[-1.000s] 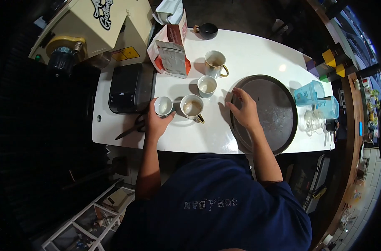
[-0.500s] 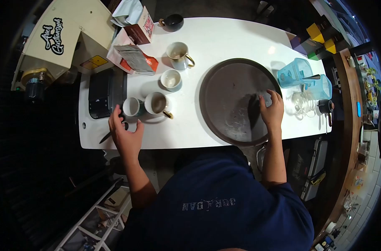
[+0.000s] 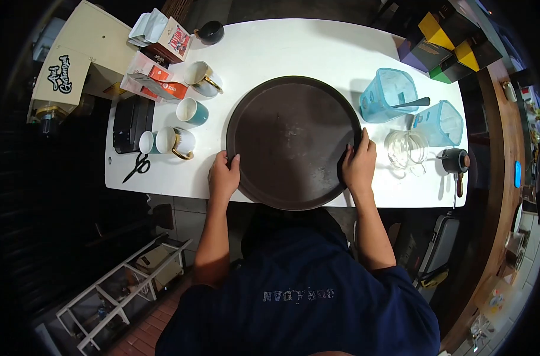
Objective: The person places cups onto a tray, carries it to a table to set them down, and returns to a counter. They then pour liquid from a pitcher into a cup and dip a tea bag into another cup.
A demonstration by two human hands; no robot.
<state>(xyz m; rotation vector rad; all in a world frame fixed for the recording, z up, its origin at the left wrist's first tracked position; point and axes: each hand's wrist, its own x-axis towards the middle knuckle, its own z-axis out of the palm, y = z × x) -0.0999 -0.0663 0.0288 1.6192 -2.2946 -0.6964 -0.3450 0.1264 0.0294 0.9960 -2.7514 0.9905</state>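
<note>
A large round brown tray (image 3: pixel 282 127) with a raised rim and pale scuffs fills the middle of the white table (image 3: pixel 293 38), its near edge reaching past the table's front edge. My left hand (image 3: pixel 224 177) is closed on the tray's left rim, thumb on top. On the opposite side, my right hand (image 3: pixel 359 167) grips the right rim, its fingers partly hidden. Left of the tray stand a gold-handled mug (image 3: pixel 178 141), a small white cup (image 3: pixel 147 142), a teal cup (image 3: pixel 193 111) and another gold-handled mug (image 3: pixel 202 79).
Black scissors (image 3: pixel 137 168) lie by a black scale-like device (image 3: pixel 132 126). Coffee bags (image 3: pixel 154 80) and a black cup (image 3: pixel 210 32) stand behind. To the right are two blue plastic containers (image 3: pixel 385 98), (image 3: pixel 440 124), clear glassware (image 3: pixel 405 148) and a small black pot (image 3: pixel 455 160).
My left hand has moved right from beside the cups onto the tray's left rim. My right hand has gone from over the tray to its right rim. The view has shifted.
</note>
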